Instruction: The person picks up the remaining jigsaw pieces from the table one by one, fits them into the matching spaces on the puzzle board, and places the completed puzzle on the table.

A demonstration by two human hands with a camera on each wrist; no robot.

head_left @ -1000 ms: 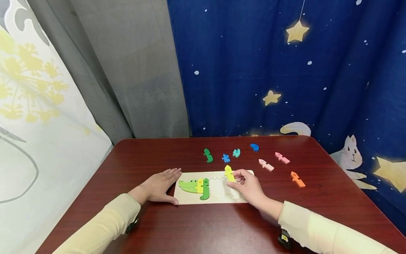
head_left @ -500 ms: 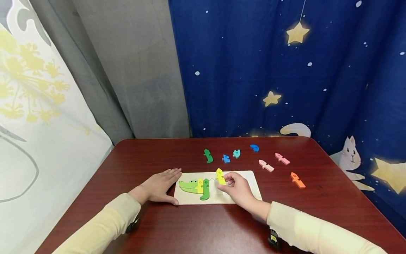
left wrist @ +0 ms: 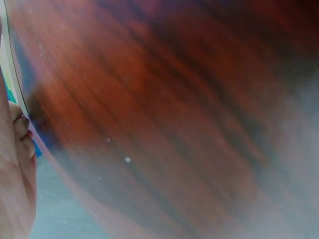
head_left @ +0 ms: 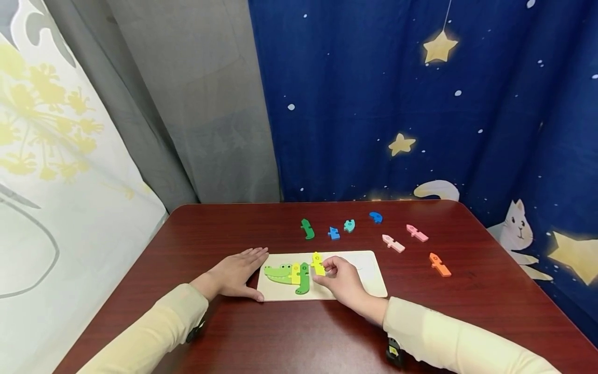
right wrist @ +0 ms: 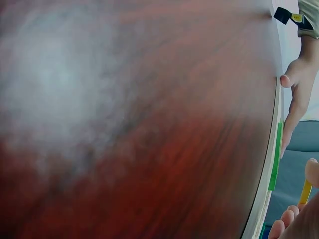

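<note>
A pale wooden puzzle board (head_left: pixel 369 291) lies on the table with a light green crocodile head (head_left: pixel 276 274), a yellow piece (head_left: pixel 295 275) and a green leg piece (head_left: pixel 303 280) joined on it. Between thumb and fingers, my right hand (head_left: pixel 345 281) pinches a yellow puzzle piece (head_left: pixel 317 264) just right of the green leg piece. In the right wrist view that yellow piece (right wrist: pixel 305 191) appears edge-on, raised above the board. My left hand (head_left: pixel 235 275) rests with straight fingers at the board's left edge, its thumb by the near corner.
Behind the board lie a dark green piece (head_left: pixel 307 229), a blue piece (head_left: pixel 334 233), a teal piece (head_left: pixel 349 225) and a darker blue piece (head_left: pixel 376 217). Two pink pieces (head_left: pixel 393 243) and an orange piece (head_left: pixel 439 265) lie to the right. Curtains (head_left: pixel 336 104) hang behind the table.
My right hand has carried the yellow piece leftward over the board to beside the green leg piece. The left hand has stayed put.
</note>
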